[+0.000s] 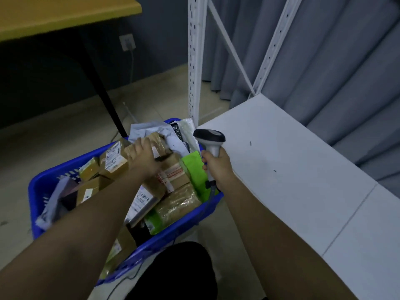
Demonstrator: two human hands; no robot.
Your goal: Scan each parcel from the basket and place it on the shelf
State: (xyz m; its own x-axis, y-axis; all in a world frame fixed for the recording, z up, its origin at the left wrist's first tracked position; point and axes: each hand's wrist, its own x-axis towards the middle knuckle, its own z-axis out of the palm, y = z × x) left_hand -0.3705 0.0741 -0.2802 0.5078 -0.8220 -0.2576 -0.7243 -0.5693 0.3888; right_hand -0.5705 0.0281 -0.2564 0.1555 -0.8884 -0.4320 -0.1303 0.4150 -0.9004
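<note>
Gripping a taped box (157, 140) at the basket's (54, 172) far edge was the left hand (144, 158), right hand (218, 164) clasped round the scanner (211, 140) beside the shelf (292, 169).

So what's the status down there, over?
Left hand gripping a taped brown parcel in the blue basket. Right hand holding the scanner. White shelf bare, nothing blocking.

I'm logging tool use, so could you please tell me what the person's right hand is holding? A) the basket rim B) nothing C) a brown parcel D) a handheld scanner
D: the right hand grips the handle of the grey handheld scanner above the blue basket.
</note>
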